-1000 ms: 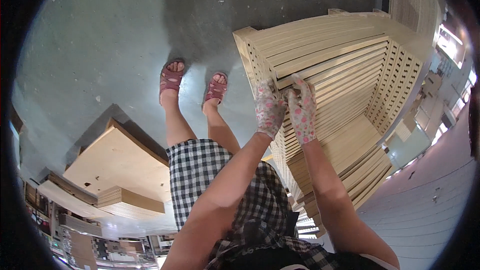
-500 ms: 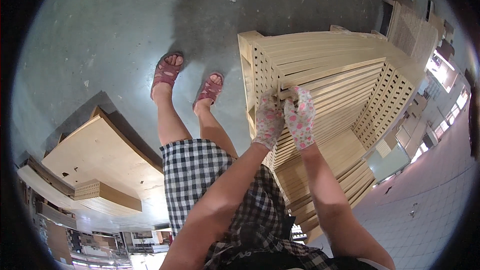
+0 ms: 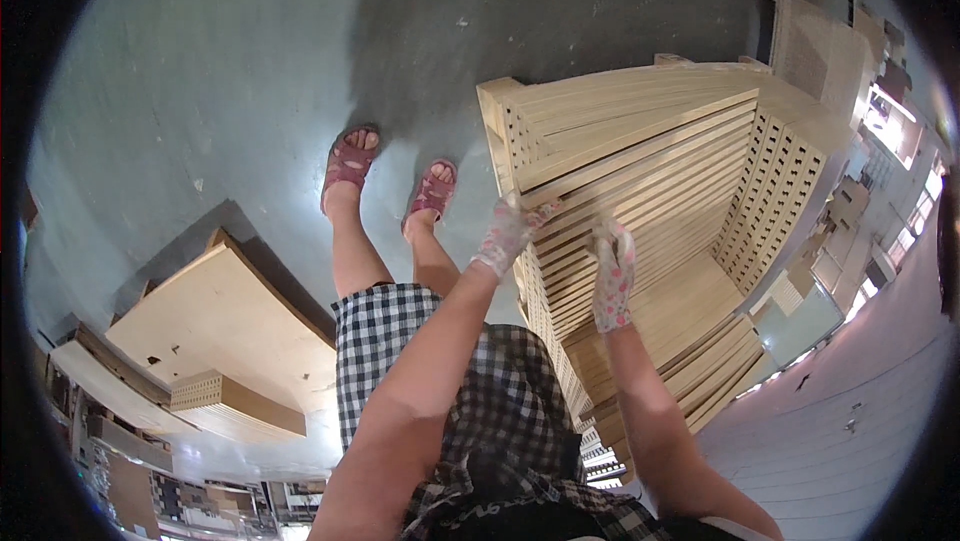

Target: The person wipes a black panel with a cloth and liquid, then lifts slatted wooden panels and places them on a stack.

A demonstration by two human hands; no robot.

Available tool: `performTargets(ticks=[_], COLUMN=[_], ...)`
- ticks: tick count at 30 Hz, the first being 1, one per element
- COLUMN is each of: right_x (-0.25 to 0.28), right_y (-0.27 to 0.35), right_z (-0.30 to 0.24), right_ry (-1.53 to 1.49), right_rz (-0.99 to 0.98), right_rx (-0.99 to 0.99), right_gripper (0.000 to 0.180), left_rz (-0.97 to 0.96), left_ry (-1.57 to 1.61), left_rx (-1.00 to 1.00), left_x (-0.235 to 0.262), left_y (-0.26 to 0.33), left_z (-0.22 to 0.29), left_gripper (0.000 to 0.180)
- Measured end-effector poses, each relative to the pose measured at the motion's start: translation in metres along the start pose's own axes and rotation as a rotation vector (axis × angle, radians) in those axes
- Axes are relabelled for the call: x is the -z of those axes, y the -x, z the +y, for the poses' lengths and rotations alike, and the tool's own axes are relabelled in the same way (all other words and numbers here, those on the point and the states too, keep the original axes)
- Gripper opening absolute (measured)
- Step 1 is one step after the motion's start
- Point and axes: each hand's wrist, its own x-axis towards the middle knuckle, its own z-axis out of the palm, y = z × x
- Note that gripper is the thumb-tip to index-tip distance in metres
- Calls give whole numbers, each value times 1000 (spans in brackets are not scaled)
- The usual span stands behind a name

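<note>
Both my hands wear white gloves with a pink floral print. My left hand (image 3: 508,234) is at the near left end of a stack of pale wooden slats (image 3: 640,196), its fingers stretched out to the right beside the slat ends. My right hand (image 3: 613,279) hovers over the slats a little to the right, apart from the left one. Its fingers are bent and smeared by motion, so whether anything is in them cannot be made out. A row of dark slots (image 3: 765,191) marks the stack's far right end face.
At the lower left, a pale board (image 3: 215,311) carries a smaller stack of slotted slats (image 3: 235,406). My feet in dark red sandals (image 3: 350,156) stand on the grey floor (image 3: 200,91). Brown cardboard (image 3: 808,46) leans at the upper right.
My hands were together at the slats' left end; now they are apart. The left has moved left and slightly down, the right has dropped lower over the slats. The view has shifted slightly.
</note>
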Motion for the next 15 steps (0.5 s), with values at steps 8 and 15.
performTargets(ticks=[8,15], right_x=[81,54], right_y=[78,121], right_z=[146,178], right_ry=[267,288], right_rz=[405,388], right_rx=[-426,-671], right_gripper=[27,39], left_rz=[113,-26], left_ry=[-1149,-1564], left_rx=[-359,71], left_x=[-42,-56], left_y=[-7,-30], left_z=[117,118], left_gripper=[48,43])
